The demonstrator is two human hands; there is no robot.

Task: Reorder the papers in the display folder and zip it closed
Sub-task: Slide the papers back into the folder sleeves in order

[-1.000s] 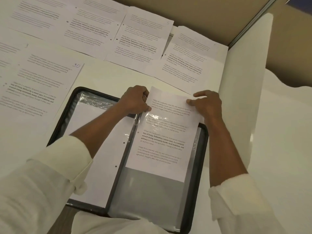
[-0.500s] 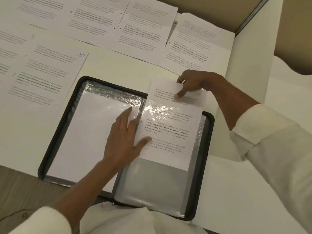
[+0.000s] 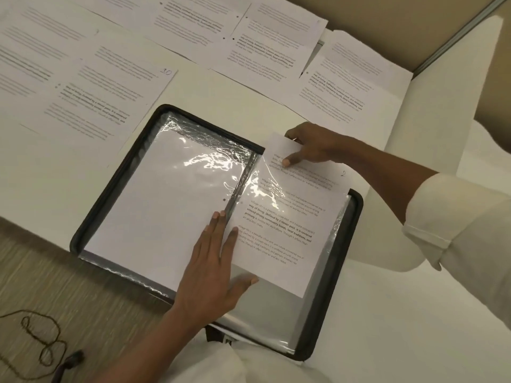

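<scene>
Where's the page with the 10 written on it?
In the head view, the page marked 10 lies flat on the table at upper left, just beyond the open folder's top-left corner.

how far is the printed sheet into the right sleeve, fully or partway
Partway: the printed sheet pokes past the display folder at the top, where the right hand holds it; empty sleeve shows below its bottom edge.

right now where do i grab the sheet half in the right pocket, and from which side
Pinch the sheet at its top edge, coming from the far side, I'd say: only that part sticks out of the pocket, where the right hand holds it; the rest lies under plastic.
</scene>
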